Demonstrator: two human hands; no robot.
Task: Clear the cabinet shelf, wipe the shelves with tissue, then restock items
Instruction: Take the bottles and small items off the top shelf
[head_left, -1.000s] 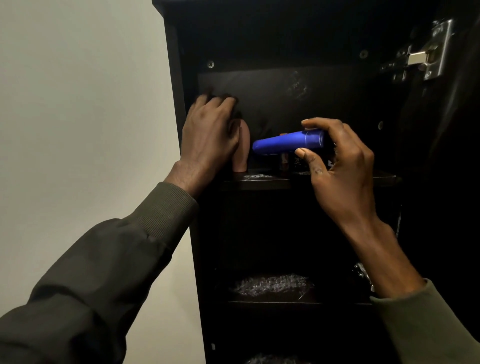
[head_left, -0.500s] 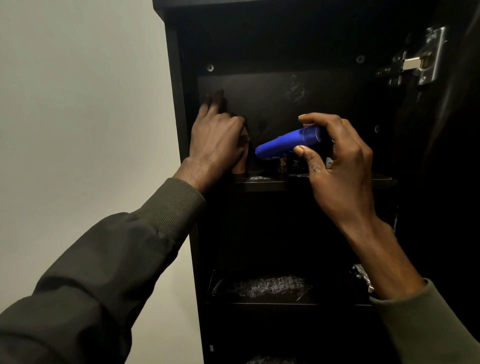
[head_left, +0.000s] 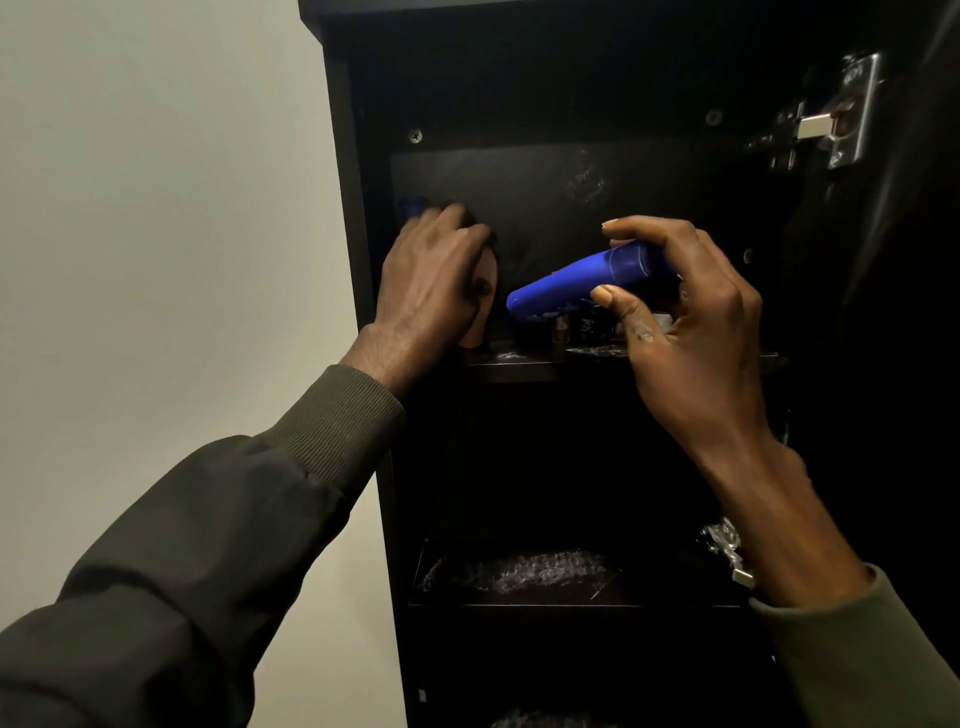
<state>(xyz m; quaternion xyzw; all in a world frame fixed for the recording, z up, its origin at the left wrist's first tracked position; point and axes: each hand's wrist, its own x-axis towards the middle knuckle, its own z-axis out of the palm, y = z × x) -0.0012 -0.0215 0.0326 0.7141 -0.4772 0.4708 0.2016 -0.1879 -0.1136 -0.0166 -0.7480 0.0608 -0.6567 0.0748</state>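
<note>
Head view: my right hand (head_left: 691, 332) grips a blue tube (head_left: 582, 280), tilted, just above the upper cabinet shelf (head_left: 519, 370). My left hand (head_left: 431, 280) curls round a pinkish bottle (head_left: 480, 312) standing at the shelf's left end. Small dark bottles (head_left: 582, 327) stand behind the tube.

Blue tube (head_left: 587, 278) in right hand (head_left: 685, 332), left hand (head_left: 436, 280) around pinkish bottle (head_left: 480, 312) on upper shelf (head_left: 524, 370).
</note>
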